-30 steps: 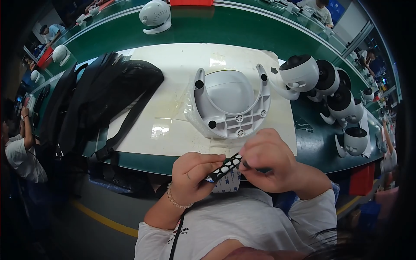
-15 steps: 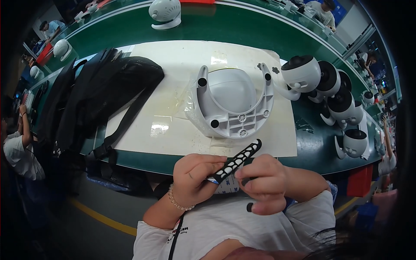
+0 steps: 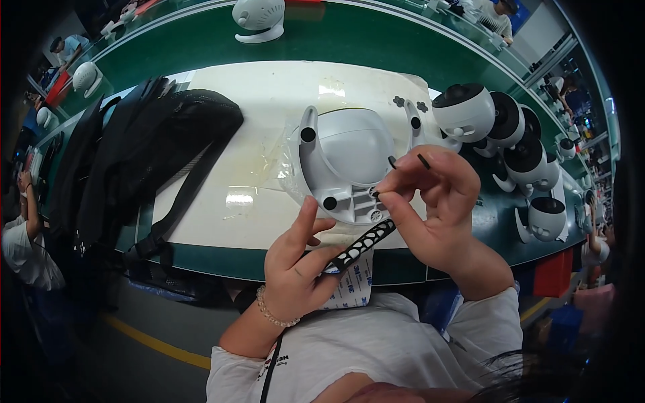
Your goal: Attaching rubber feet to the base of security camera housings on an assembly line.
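My left hand [image 3: 295, 269], wearing a bead bracelet, is closed on the end of a folded strip [image 3: 368, 243] of black pads with round cut-outs; its printed backing paper [image 3: 355, 285] hangs below. In front of me a white plastic housing [image 3: 356, 144] lies with its ribbed base [image 3: 349, 207] toward me. Black round pads sit on it at the near left [image 3: 330, 203], the left arm [image 3: 308, 135] and the right arm [image 3: 416, 123]. My right hand [image 3: 440, 208] is over the base's near right, a small black pad [image 3: 376, 195] pinched at its fingertips. More black pads [image 3: 424, 161] cling to its fingers.
A white mat [image 3: 222, 195] lies under the housing on the green table [image 3: 195, 248]. Black bags [image 3: 161, 134] with straps lie at left. Several white-and-black round devices [image 3: 470, 114] crowd the right side; another device [image 3: 259, 20] stands at the back. A red bin [image 3: 552, 274] is at the right.
My right hand has moved up and away from the strip to the housing's base. My left hand has stayed low with the strip, and its forefinger is now raised. The view has shifted slightly.
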`<state>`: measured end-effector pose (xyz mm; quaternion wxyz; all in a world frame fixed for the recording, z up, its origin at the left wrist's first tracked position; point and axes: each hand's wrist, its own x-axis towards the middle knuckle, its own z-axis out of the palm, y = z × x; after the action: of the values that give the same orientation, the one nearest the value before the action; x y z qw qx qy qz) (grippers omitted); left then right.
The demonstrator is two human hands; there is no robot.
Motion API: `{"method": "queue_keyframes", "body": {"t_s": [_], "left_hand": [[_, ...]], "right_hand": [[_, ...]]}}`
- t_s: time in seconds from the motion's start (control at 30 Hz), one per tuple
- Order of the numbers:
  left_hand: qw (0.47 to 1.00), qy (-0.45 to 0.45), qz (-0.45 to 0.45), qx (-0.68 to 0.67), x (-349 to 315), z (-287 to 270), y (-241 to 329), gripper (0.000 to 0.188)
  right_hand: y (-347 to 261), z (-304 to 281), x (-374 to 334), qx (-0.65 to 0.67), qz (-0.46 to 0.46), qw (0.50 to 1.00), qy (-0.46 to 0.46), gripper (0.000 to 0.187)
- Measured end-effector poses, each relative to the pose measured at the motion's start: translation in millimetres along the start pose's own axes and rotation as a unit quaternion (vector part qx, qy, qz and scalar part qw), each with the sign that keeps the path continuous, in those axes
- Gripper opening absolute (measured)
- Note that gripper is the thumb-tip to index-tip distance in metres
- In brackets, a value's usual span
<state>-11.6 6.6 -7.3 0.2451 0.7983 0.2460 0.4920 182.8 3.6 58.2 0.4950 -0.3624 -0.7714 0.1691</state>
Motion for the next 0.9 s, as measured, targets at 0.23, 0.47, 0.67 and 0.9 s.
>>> {"method": "queue_keyframes", "body": {"t_s": [0.23, 0.47, 0.67, 0.9], "left_hand": [[1.0, -0.008, -0.003, 0.005, 1.7, 0.6, -3.5, 0.023], [0.999, 0.012, -0.031, -0.002, 0.0, 2.8, -1.3, 0.021], [0.999, 0.0, -0.028, 0.025, -1.7, 4.0, -1.8, 0.02], [0.998, 0.033, -0.027, 0.038, 0.9, 7.2, -1.8, 0.024]], "right_hand": [[4.6, 6.1, -2.1, -0.185, -0.168, 0.968, 0.023, 0.048], [-15.9, -4.7, 2.8, -0.243, -0.175, 0.952, -0.054, 0.054], [-17.0, -7.3, -11.6, -0.079, -0.05, 0.995, 0.015, 0.057], [-17.7, 3.2, -21.0, 0.042, 0.132, 0.99, -0.025, 0.064]]}}
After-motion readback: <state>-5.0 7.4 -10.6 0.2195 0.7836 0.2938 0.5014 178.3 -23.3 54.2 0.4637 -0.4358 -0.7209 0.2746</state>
